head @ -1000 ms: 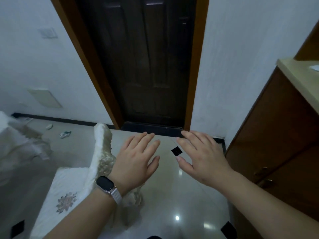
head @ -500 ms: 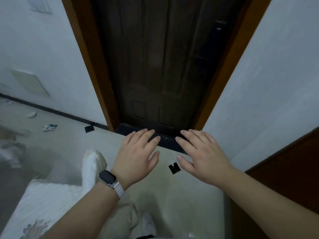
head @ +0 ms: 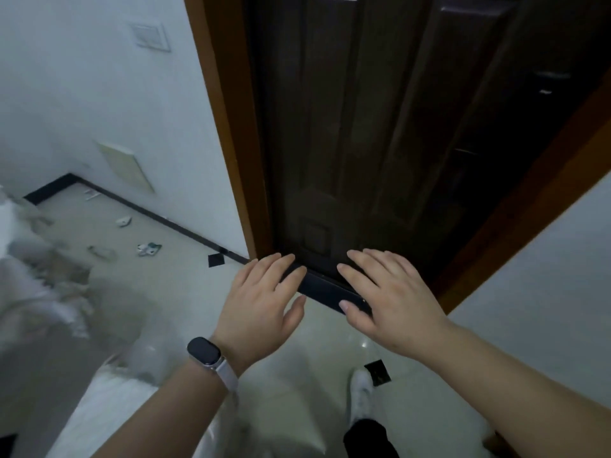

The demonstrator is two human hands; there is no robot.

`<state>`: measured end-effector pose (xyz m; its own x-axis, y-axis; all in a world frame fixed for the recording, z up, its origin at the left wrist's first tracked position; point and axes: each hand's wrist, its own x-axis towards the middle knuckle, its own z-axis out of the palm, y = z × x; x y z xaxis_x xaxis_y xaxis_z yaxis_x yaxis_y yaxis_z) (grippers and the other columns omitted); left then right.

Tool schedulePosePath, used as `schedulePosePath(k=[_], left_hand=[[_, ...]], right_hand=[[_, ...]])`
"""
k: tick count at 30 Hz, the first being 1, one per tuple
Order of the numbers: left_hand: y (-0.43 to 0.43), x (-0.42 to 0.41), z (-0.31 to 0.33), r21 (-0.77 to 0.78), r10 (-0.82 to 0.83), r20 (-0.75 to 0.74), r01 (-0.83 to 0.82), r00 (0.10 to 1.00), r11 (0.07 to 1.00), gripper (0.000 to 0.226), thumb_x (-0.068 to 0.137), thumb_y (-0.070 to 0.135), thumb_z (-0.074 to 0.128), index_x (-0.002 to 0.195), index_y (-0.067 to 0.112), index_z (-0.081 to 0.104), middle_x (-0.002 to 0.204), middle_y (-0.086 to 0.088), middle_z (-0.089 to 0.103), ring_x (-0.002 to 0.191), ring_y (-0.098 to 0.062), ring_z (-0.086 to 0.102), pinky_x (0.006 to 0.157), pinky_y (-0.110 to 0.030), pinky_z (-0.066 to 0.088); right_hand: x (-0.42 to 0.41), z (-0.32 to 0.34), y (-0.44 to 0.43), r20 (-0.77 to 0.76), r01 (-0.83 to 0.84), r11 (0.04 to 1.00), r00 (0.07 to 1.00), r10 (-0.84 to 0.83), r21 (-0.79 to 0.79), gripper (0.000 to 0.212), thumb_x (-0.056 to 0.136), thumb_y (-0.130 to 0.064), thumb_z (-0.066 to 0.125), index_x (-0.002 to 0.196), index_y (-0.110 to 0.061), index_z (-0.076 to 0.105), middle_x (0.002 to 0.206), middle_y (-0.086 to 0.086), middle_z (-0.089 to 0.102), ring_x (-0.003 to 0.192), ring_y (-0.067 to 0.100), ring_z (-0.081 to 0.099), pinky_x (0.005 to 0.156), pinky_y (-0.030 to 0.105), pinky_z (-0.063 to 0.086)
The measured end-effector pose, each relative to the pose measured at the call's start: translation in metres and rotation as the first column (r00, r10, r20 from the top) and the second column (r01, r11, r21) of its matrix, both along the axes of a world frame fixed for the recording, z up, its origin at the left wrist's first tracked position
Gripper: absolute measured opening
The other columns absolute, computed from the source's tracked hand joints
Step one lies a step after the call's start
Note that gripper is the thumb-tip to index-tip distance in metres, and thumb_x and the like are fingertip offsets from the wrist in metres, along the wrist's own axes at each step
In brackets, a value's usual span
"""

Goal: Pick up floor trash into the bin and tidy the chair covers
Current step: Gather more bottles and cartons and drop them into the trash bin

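**Standing before the door (head: pixel 380 143), both hands empty: pickup not started**

Obs. 1, hands. Left hand (head: pixel 261 302) and right hand (head: pixel 393 305) are held out palm-down in front of the foot of the door. The fingers are straight and spread, and the hands hold nothing. A watch (head: pixel 204 350) sits on the left wrist. Neither hand touches the trash or a cover.

Obs. 2, trash. All visible pieces lie on the floor (head: pixel 185 292) to the left of the door, along the dark skirting (head: pixel 172 223).
- Teal-and-white wrapper (head: pixel 148 249): nearest the door frame, well apart from the left hand.
- White scrap (head: pixel 123 221): farther left, just beside the skirting.
- Pale strip (head: pixel 88 194): farthest from the door, near the corner.
- A faint translucent piece may lie left of the wrapper, but it is too blurred to confirm.

Obs. 3, covers. A rumpled white cloth (head: pixel 23 279) sits at the far left of the door, and a white cover (head: pixel 109 411) sits below and left of it, under the left forearm. Both are motion-blurred, so I cannot tell how they sit on their chairs.

Obs. 4. No bin is in view. One white shoe (head: pixel 360 388) stands on the floor directly below the door.

Assessment. Progress looks near zero. At least three pieces remain on the floor, nothing is in hand, and the covers look untidied. What is left, as I judge it:
- step left from the door toward the skirting;
- pick up each piece and carry it to the bin, wherever that stands;
- straighten both covers.
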<state>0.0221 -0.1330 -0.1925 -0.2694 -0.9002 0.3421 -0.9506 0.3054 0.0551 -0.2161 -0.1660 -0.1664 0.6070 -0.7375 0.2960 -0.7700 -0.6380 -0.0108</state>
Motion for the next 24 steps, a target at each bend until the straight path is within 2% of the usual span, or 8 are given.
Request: schedulePosePath(k=[7,11,14,19,21,24], left_hand=[[-0.075,0.03,-0.006,0.021,0.132,0.043,-0.133,0.99,0.991,0.041,0.09,0.036,0.064,0.127,0.019,0.061,0.131,-0.007,0.062,0.121,-0.031,0.058,0.101,-0.048,0.047],[-0.126,0.048,-0.001,-0.009,0.241,0.056,-0.241,0.969,0.971,0.04,0.091,0.037,0.056,0.129,0.023,0.053,0.132,-0.005,0.061,0.122,-0.03,0.057,0.102,-0.048,0.046],[-0.163,0.061,0.004,-0.048,0.289,0.065,-0.286,0.955,0.957,0.041,0.091,0.038,0.053,0.129,0.022,0.054,0.131,-0.006,0.061,0.121,-0.031,0.057,0.101,-0.048,0.046],[-0.201,0.085,0.009,-0.086,0.429,0.055,-0.424,0.901,0.902,0.041,0.09,0.036,0.059,0.127,0.019,0.057,0.132,-0.009,0.062,0.121,-0.032,0.057,0.099,-0.049,0.047],[-0.2,0.102,0.009,-0.089,0.485,0.045,-0.48,0.873,0.873,0.041,0.09,0.036,0.056,0.125,0.016,0.061,0.13,-0.009,0.063,0.12,-0.033,0.058,0.098,-0.048,0.047],[-0.2,0.139,0.006,-0.072,0.58,0.045,-0.576,0.813,0.814,0.042,0.09,0.038,0.052,0.123,0.015,0.065,0.129,-0.009,0.063,0.117,-0.033,0.059,0.096,-0.048,0.047]], right_hand=[[0.036,-0.023,-0.114,0.06,-0.107,0.99,0.993,0.101,0.09,0.054,0.094,-0.05,0.04,0.131,-0.017,0.06,0.136,0.007,0.058,0.125,0.028,0.054,0.103,0.05,0.045],[0.06,-0.019,-0.193,0.076,-0.176,0.977,0.983,0.168,0.117,0.054,0.094,-0.052,0.038,0.133,-0.02,0.058,0.138,0.004,0.056,0.128,0.026,0.051,0.107,0.048,0.041],[0.077,-0.015,-0.245,0.1,-0.241,0.966,0.968,0.231,0.097,0.051,0.095,-0.051,0.038,0.132,-0.022,0.057,0.138,0.003,0.055,0.128,0.025,0.051,0.106,0.046,0.039],[0.117,-0.018,-0.319,0.064,-0.384,0.921,0.923,0.38,0.065,0.052,0.093,-0.05,0.041,0.131,-0.018,0.058,0.136,0.006,0.056,0.125,0.025,0.047,0.108,0.039,0.027],[0.139,-0.018,-0.331,0.086,-0.421,0.9,0.906,0.414,0.113,0.053,0.093,-0.05,0.04,0.13,-0.018,0.06,0.136,0.006,0.056,0.125,0.026,0.049,0.108,0.041,0.031],[0.181,-0.018,-0.348,0.091,-0.521,0.847,0.853,0.513,0.107,0.052,0.093,-0.05,0.039,0.129,-0.018,0.059,0.135,0.006,0.056,0.124,0.025,0.05,0.106,0.043,0.037]])
